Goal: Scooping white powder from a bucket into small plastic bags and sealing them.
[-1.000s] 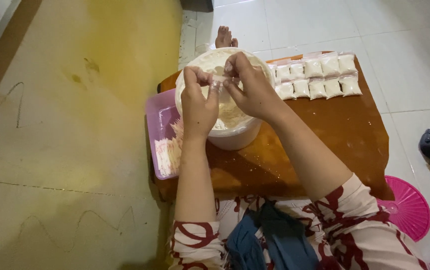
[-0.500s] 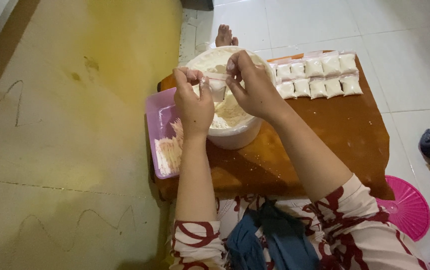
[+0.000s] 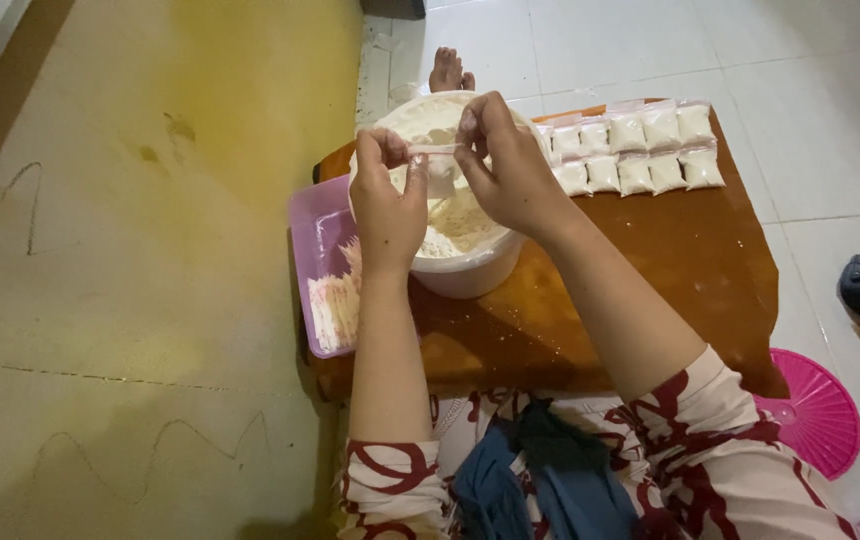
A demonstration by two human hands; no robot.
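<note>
Both your hands pinch one small clear plastic bag (image 3: 437, 165) by its top, left hand (image 3: 387, 205) and right hand (image 3: 510, 165) now pulled slightly wider apart, above the round white tub of pale flour (image 3: 455, 235) on the brown wooden worktop (image 3: 670, 260); the strip looks stretched for sealing.

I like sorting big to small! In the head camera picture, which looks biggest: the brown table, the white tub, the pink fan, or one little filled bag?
1. brown table
2. white tub
3. pink fan, partly hidden, so it might match the tub
4. one little filled bag
</note>
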